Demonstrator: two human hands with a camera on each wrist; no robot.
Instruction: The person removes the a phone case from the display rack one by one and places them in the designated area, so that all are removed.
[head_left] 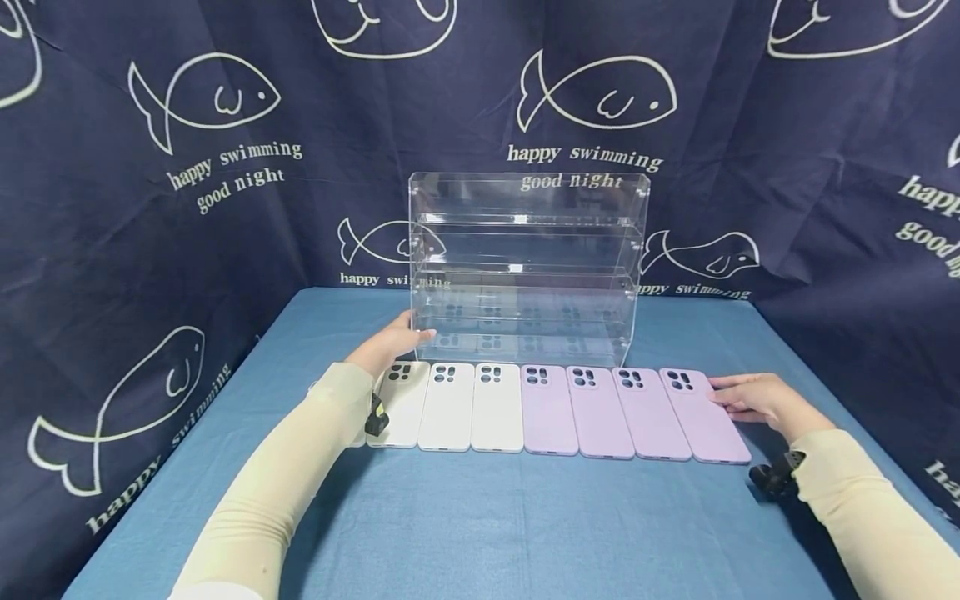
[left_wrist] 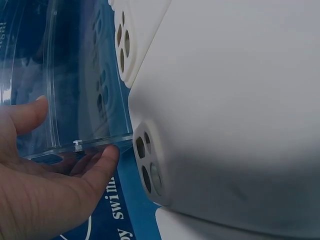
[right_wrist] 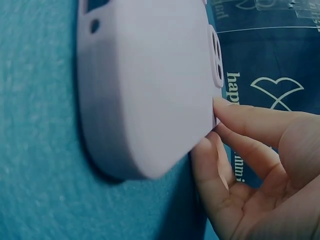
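Observation:
My left hand (head_left: 393, 340) grips the lower left side of a clear acrylic display rack (head_left: 525, 175), thumb on the inner face and fingers outside the side panel (left_wrist: 100, 141). Just in front of the rack lies a row of white phone cases (head_left: 446, 408) and lilac phone cases (head_left: 550, 412), backs up and camera cutouts toward the rack. At the row's right end my right hand (head_left: 757, 400) pinches the right edge of the last lilac case (right_wrist: 160, 90) with its fingertips. Another white case is mostly hidden under the left sleeve.
A blue cloth (head_left: 480, 525) covers the table. Dark blue curtains (head_left: 480, 100) with white fish drawings and lettering enclose the back and sides. Small black wrist devices (head_left: 776, 475) sit by both cuffs. The rack has several tiers.

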